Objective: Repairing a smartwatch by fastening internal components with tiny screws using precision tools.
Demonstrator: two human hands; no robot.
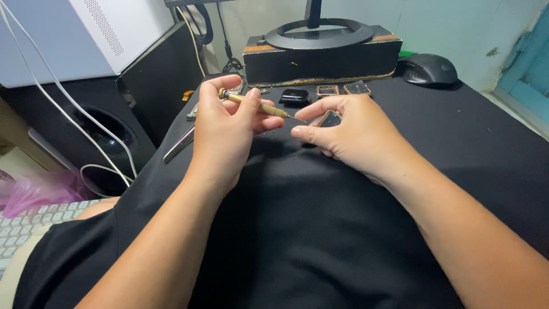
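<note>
A thin brass screwdriver [255, 105] is held in the closed fingers of the left hand [226, 129], its shaft lying nearly level and its fine tip pointed rightward. The tip is brought just beside a small square watch case [331, 118], which is pinched between thumb and fingers of the right hand [351, 137] and rests near the far part of a black cloth [320, 229]. Only a corner of the case is seen; the rest is hidden by the fingers. Beyond the hands, three similar small parts are laid in a row on the cloth: a black module [295, 96], a copper-coloured frame [327, 90] and a grey frame [357, 88]. Metal tweezers [178, 145] are laid at the cloth's left edge, partly covered by the left hand. A monitor base [318, 34] is set on a dark box [320, 57] behind, with a black mouse [428, 69] to its right. A speaker [103, 126] and a white keyboard [28, 223] are seen at the left.
</note>
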